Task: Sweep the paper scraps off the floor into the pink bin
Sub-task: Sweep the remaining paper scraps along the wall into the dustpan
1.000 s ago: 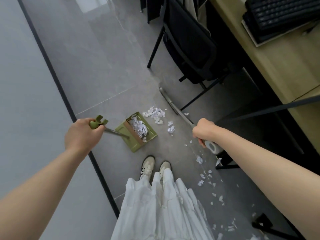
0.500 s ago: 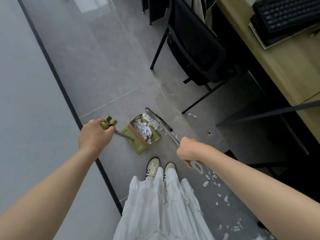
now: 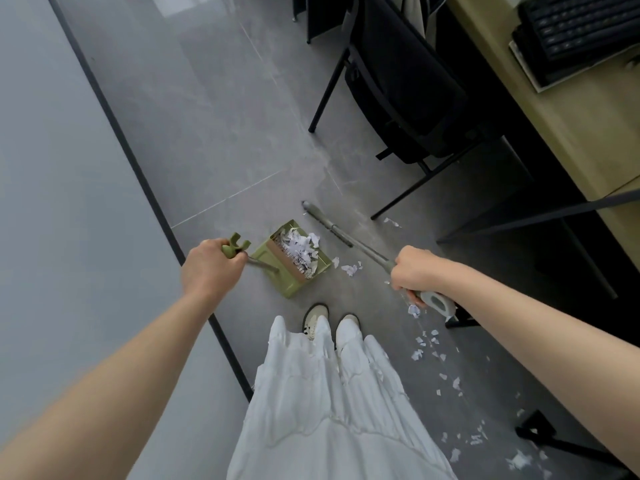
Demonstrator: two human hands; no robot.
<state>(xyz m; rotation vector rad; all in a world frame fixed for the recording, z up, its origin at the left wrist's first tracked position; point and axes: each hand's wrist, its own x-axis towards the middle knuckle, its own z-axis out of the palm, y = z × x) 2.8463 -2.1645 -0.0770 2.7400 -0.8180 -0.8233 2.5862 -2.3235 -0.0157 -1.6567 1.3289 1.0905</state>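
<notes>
left hand (image 3: 211,268) grips the green dustpan (image 3: 289,259) handle; the pan sits on the grey floor (image 3: 207,133), holding paper scraps (image 3: 299,249). right hand (image 3: 417,271) grips the broom (image 3: 341,233), its head just beyond the pan. more scraps (image 3: 427,344) lie near the white shoes (image 3: 329,323). no legible writing.

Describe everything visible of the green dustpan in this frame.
The green dustpan sits on the grey floor just ahead of the person's shoes. It looks like olive plastic, a boxy tray with a brown comb strip across it. White paper scraps fill its open half, a few spilling at the lip. A thin grey rod runs back to a forked green grip, held by the left hand. The broom head lies just beyond, apart from it.
</notes>
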